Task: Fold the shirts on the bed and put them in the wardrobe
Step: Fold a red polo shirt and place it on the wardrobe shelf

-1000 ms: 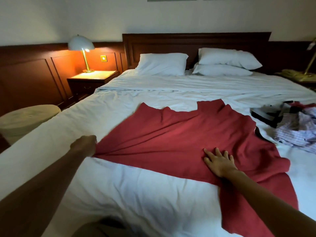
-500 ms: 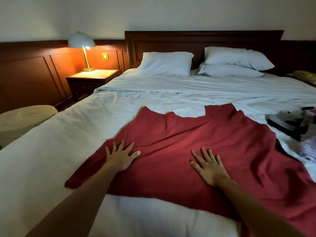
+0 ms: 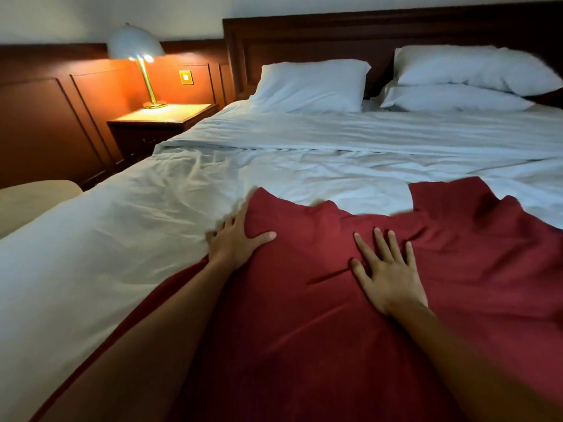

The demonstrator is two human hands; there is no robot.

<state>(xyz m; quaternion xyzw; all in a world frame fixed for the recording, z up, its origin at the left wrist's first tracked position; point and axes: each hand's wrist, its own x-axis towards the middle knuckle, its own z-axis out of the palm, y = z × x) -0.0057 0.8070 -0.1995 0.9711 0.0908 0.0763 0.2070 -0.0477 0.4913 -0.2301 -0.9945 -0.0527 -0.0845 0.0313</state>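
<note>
Head view, left to right: lit lamp on nightstand. Left hand at red shirt left edge, thumb on top, fingers blurred and partly hidden; grip unclear. Right hand flat on shirt, fingers spread, holding nothing. Shirt lies on bed, cut off below and right. Since 0.5 s ago, left hand slid off the cloth to its edge; clothes pile gone from view.

The single head view looks forward and down from close above the bed, facing its headboard
</note>
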